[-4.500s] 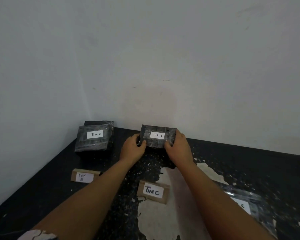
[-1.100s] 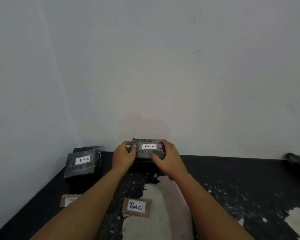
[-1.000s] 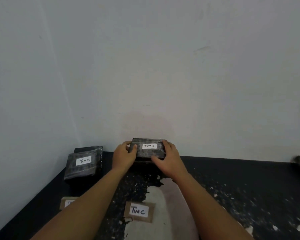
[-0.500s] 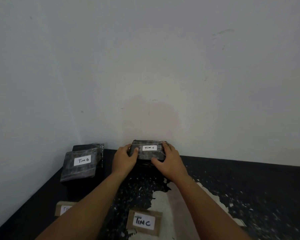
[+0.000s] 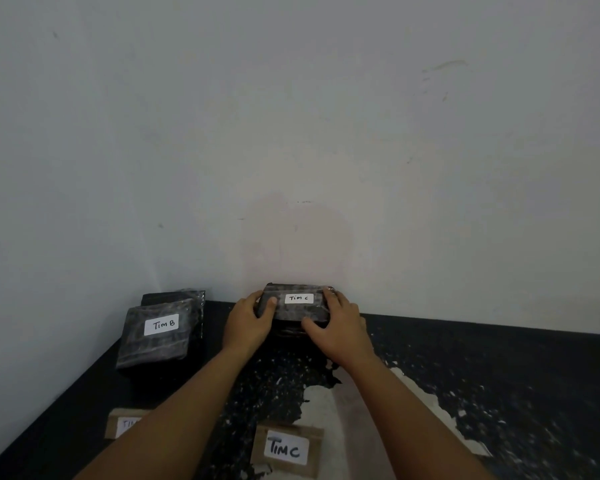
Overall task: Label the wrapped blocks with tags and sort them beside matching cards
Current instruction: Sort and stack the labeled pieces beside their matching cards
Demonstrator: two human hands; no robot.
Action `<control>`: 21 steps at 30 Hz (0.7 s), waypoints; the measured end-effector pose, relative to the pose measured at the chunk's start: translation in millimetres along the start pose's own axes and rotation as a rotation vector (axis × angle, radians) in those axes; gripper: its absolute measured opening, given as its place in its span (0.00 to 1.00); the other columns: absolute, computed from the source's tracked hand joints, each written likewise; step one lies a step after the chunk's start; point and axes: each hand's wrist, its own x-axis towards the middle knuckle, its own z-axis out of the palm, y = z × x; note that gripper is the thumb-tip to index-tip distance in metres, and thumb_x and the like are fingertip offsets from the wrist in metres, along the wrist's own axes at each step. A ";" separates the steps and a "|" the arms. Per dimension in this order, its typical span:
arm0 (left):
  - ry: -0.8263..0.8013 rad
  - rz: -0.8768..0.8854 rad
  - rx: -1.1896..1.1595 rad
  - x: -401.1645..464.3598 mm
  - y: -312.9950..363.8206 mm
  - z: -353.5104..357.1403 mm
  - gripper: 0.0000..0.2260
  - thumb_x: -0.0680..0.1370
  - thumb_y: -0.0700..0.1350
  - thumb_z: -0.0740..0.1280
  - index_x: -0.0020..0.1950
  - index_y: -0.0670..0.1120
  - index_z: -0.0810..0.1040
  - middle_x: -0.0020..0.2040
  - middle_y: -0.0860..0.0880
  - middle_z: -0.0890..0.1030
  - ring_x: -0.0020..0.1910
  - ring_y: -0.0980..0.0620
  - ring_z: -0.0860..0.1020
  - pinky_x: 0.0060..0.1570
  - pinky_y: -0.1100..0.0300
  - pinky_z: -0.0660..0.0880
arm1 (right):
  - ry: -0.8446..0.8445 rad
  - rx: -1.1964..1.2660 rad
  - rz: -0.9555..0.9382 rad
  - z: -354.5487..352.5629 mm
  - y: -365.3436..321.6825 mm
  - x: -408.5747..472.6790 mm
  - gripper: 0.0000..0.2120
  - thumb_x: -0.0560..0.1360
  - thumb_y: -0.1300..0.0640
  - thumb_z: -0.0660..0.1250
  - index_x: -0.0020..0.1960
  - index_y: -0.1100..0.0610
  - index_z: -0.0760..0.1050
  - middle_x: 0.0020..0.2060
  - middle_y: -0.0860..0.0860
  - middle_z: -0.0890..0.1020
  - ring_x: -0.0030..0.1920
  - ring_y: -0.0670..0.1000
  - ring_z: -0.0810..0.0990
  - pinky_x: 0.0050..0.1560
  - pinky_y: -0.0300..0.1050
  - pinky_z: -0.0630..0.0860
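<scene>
Your left hand (image 5: 246,323) and right hand (image 5: 340,327) clamp the "Tim C" block (image 5: 297,304) between curled fingers, against the wall, "Tim C" card (image 5: 286,450) nearer you, "Tim B" block (image 5: 158,332) left of your left fingers.

A pale, plain wall (image 5: 326,133) fills most of the view, dimly and evenly lit, with faint scuffs and a pinkish stain low at its middle. To its left a second wall (image 5: 32,237) meets it in a corner. Below the wall lies a black surface (image 5: 499,368), its coating flaked away to pale patches.
</scene>
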 end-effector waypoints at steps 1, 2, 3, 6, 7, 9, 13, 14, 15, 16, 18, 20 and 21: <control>-0.009 0.001 0.014 -0.1 -1.0 -0.2 0.26 0.85 0.61 0.66 0.78 0.48 0.77 0.70 0.44 0.80 0.69 0.44 0.79 0.67 0.52 0.75 | -0.002 -0.008 -0.003 -0.7 0.1 -0.8 0.46 0.78 0.30 0.63 0.89 0.46 0.53 0.88 0.50 0.58 0.83 0.57 0.61 0.84 0.62 0.60; -0.020 0.001 0.026 -1.0 -0.9 -0.9 0.27 0.85 0.62 0.66 0.79 0.49 0.75 0.72 0.43 0.79 0.70 0.44 0.78 0.69 0.51 0.75 | -0.002 -0.014 -0.004 -1.7 -0.1 -1.9 0.46 0.78 0.29 0.63 0.89 0.45 0.53 0.88 0.51 0.57 0.84 0.57 0.60 0.84 0.62 0.59; -0.027 -0.005 0.037 -2.3 -0.6 -1.5 0.29 0.84 0.63 0.65 0.81 0.49 0.73 0.74 0.43 0.77 0.72 0.44 0.76 0.71 0.49 0.74 | -0.002 -0.015 -0.001 -3.1 -0.3 -3.6 0.45 0.79 0.29 0.63 0.89 0.45 0.52 0.88 0.52 0.57 0.84 0.57 0.60 0.84 0.62 0.59; -0.014 -0.029 0.083 -8.9 5.2 -4.2 0.32 0.84 0.64 0.64 0.84 0.49 0.68 0.79 0.43 0.71 0.78 0.40 0.69 0.76 0.45 0.70 | 0.011 -0.013 -0.004 -8.9 -1.8 -9.6 0.44 0.80 0.30 0.64 0.89 0.45 0.52 0.88 0.52 0.56 0.85 0.58 0.59 0.85 0.62 0.58; -0.005 -0.030 0.103 -11.7 8.3 -5.6 0.33 0.84 0.65 0.64 0.84 0.49 0.68 0.80 0.44 0.70 0.79 0.40 0.67 0.77 0.44 0.68 | 0.016 -0.015 -0.009 -11.5 -2.5 -12.6 0.44 0.80 0.30 0.64 0.89 0.45 0.53 0.88 0.52 0.56 0.85 0.58 0.58 0.85 0.61 0.59; 0.011 -0.012 0.129 -17.4 13.9 -8.2 0.33 0.84 0.66 0.64 0.84 0.49 0.69 0.80 0.45 0.70 0.79 0.40 0.67 0.77 0.44 0.68 | 0.030 -0.022 -0.017 -18.0 -3.7 -18.6 0.44 0.80 0.30 0.64 0.89 0.46 0.53 0.88 0.53 0.56 0.85 0.58 0.58 0.85 0.61 0.59; 0.037 0.041 0.157 -30.5 26.9 -13.4 0.31 0.83 0.66 0.64 0.80 0.49 0.74 0.78 0.47 0.72 0.77 0.41 0.67 0.77 0.42 0.69 | 0.067 -0.044 -0.051 -36.0 -7.4 -32.7 0.40 0.80 0.32 0.65 0.87 0.46 0.59 0.86 0.52 0.61 0.83 0.57 0.62 0.83 0.60 0.62; 0.037 0.046 0.156 -35.3 32.8 -15.4 0.30 0.83 0.66 0.64 0.80 0.49 0.74 0.78 0.47 0.72 0.77 0.41 0.67 0.77 0.42 0.69 | 0.081 -0.050 -0.058 -41.5 -8.6 -36.9 0.39 0.80 0.33 0.65 0.86 0.47 0.61 0.84 0.52 0.64 0.81 0.56 0.64 0.81 0.60 0.64; 0.039 0.055 0.156 -39.8 38.4 -16.7 0.30 0.83 0.66 0.64 0.79 0.50 0.75 0.78 0.47 0.72 0.77 0.41 0.67 0.77 0.42 0.69 | 0.096 -0.059 -0.063 -47.0 -9.8 -41.6 0.37 0.81 0.34 0.65 0.85 0.47 0.64 0.81 0.52 0.68 0.78 0.56 0.67 0.79 0.60 0.67; 0.038 0.059 0.161 -43.8 43.5 -17.7 0.29 0.84 0.65 0.64 0.78 0.50 0.76 0.77 0.48 0.72 0.77 0.41 0.67 0.77 0.42 0.69 | 0.108 -0.069 -0.064 -52.1 -10.5 -45.3 0.35 0.81 0.35 0.65 0.83 0.48 0.67 0.77 0.52 0.71 0.75 0.56 0.70 0.77 0.59 0.70; 0.036 0.078 0.169 -56.8 58.2 -21.6 0.27 0.84 0.65 0.64 0.76 0.50 0.78 0.76 0.48 0.73 0.75 0.42 0.67 0.75 0.43 0.69 | 0.127 -0.080 -0.062 -64.6 -10.5 -56.9 0.30 0.82 0.37 0.65 0.80 0.50 0.71 0.71 0.52 0.76 0.71 0.55 0.72 0.73 0.58 0.73; 0.021 0.104 0.163 -69.5 71.3 -23.2 0.23 0.84 0.64 0.65 0.71 0.50 0.80 0.73 0.48 0.75 0.73 0.42 0.69 0.73 0.44 0.71 | 0.146 -0.085 -0.063 -78.1 -9.0 -70.1 0.26 0.83 0.39 0.64 0.77 0.51 0.74 0.69 0.52 0.78 0.69 0.55 0.74 0.70 0.57 0.76; 0.009 0.122 0.157 -74.4 76.9 -23.1 0.22 0.84 0.64 0.65 0.68 0.50 0.82 0.71 0.48 0.76 0.71 0.42 0.70 0.71 0.44 0.73 | 0.152 -0.087 -0.059 -85.0 -7.9 -75.4 0.25 0.84 0.40 0.64 0.76 0.52 0.76 0.69 0.52 0.79 0.68 0.54 0.74 0.69 0.56 0.77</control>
